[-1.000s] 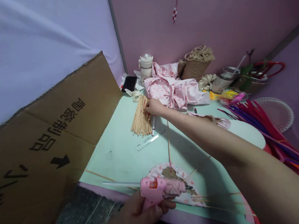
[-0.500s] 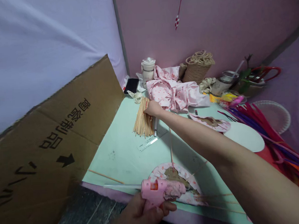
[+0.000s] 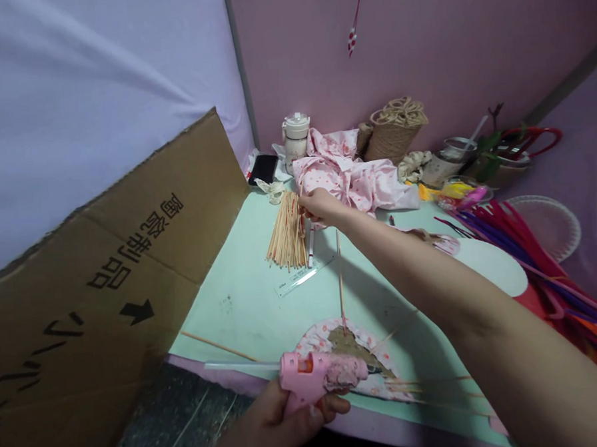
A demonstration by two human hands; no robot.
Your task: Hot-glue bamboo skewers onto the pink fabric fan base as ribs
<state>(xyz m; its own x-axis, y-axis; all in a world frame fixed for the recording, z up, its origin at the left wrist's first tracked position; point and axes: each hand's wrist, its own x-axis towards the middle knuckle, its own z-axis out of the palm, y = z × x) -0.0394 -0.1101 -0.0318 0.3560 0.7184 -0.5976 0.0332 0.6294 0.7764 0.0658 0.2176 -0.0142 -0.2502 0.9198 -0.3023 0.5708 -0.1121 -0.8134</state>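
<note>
My left hand (image 3: 301, 417) is wrapped round the handle of a pink glue gun (image 3: 306, 376), a clear glue stick jutting from its back. Behind the gun lies a round piece (image 3: 314, 336) covered in patterned pink fabric, with brown board showing and thin sticks reaching out from it. My right hand (image 3: 320, 207) is at the upper right edge of a bundle of thin wooden sticks (image 3: 285, 234), its fingers closed; what they grip is too small to make out. A pen (image 3: 310, 247) and a clear ruler (image 3: 301, 281) lie close by.
Cardboard (image 3: 131, 279) stands at the left. Along the back are a phone (image 3: 263, 169), a white bottle (image 3: 297, 140), crumpled pink fabric (image 3: 346, 181) and twine (image 3: 396, 135). At the right lie a white oval (image 3: 495, 266), coloured pipe cleaners (image 3: 535, 258) and a clear plate (image 3: 569, 229).
My right hand has shifted slightly right and up, from the top of the stick bundle to its edge. My left hand still holds the glue gun in nearly the same place.
</note>
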